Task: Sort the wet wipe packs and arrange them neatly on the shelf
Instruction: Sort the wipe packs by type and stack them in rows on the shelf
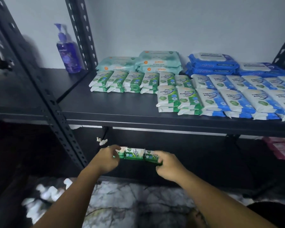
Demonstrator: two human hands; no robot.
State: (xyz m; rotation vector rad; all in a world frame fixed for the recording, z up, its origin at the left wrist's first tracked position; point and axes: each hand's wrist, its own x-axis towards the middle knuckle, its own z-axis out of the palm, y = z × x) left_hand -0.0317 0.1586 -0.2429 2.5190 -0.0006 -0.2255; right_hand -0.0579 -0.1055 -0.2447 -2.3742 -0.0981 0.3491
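A: Where are the hands?

B: Both are low, near six o'clock in the view. The left hand [108,159] is toward seven and the right hand [169,167] toward five. Between them is a row of green pine packs [135,155], about three side by side.

A: How are they holding it?

B: The left hand's fingers curl round the left end of the row, and the right hand's curl round the right end. Both hands are closed tight on the packs. The row is held in the air below the front edge of the shelf board [122,111], in front of the dark lower bay.

A: And on the board?

B: Near the centre there are green pine stacks [133,81] in a line, with two more stacks just in front of the line's right end. Touching them toward three o'clock are blue-and-white packs [237,96] in two rows that run off the right edge. Behind, toward twelve, lie pale teal packs [155,63], and toward two o'clock dark blue packs [212,63], both against the wall.

A: Anything else?

B: A purple pump bottle [68,53] stands at ten o'clock on the neighbouring shelf, beyond the upright post [56,104]. Pink packs [280,148] show at four o'clock in the lower bay, blurred. The marbled floor [122,203] lies at six, under the forearms.
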